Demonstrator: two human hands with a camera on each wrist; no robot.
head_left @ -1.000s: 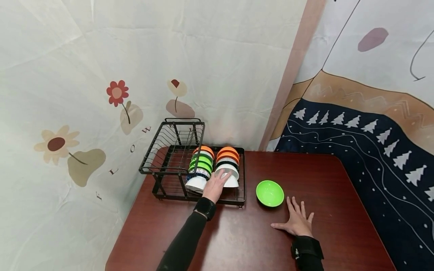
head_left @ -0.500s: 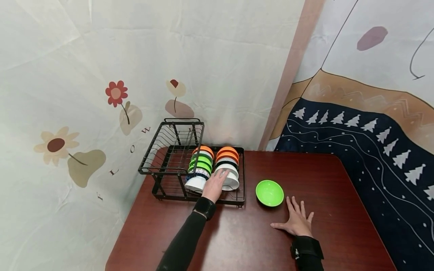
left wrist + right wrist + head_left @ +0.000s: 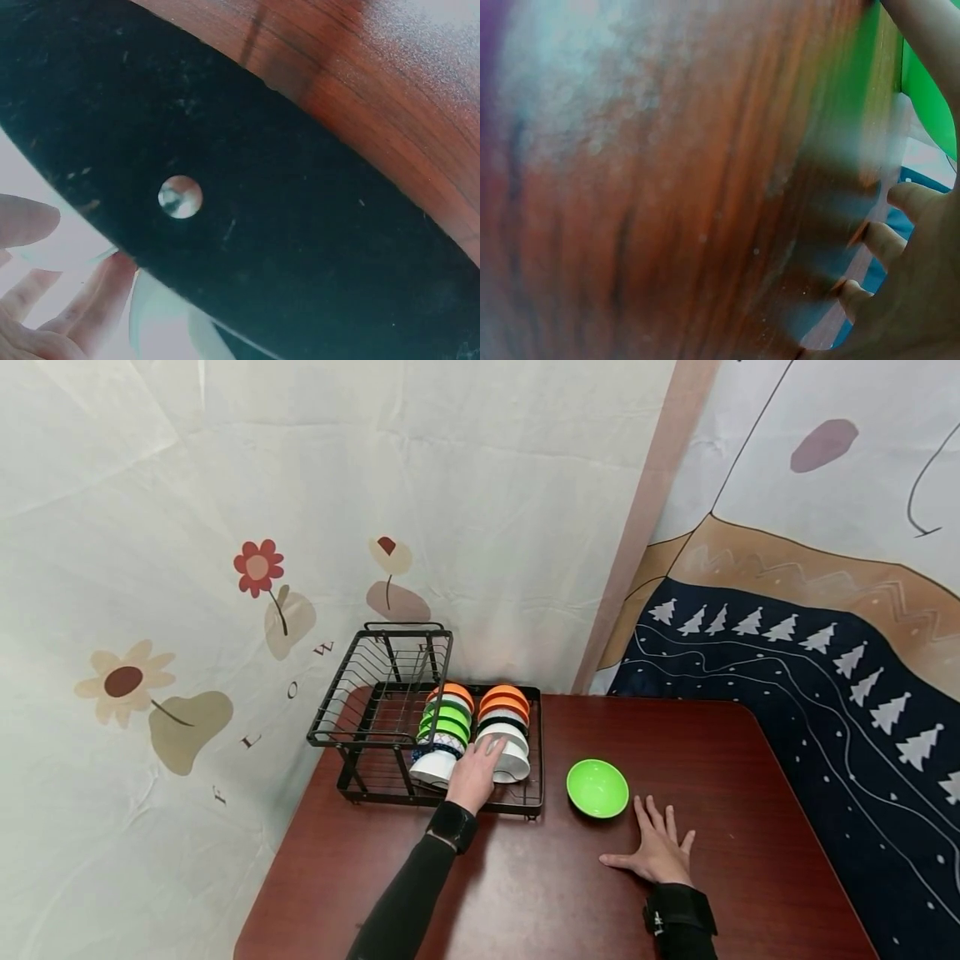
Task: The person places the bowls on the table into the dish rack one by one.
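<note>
In the head view my left hand reaches into the lower tray of a black dish rack. It holds the frontmost white bowl of the right row. The left wrist view shows the thumb on one side of the bowl's rim and the fingers on the other; a dark wrist strap hides much of that view. My right hand lies on the table with fingers spread, holding nothing. Just beyond its fingertips a bright green bowl sits upright on the table.
Beside my left hand stands a second row of bowls on edge, with a white bowl in front and green bowls behind. Orange bowls stand at the back. The rack's upper wire basket overhangs the left side. The reddish-brown table meets hanging cloth.
The front white bowl of the right row has tipped and settled slightly lower toward the front, with my left fingers drawn a little closer together. My right hand and the green bowl have not moved.
</note>
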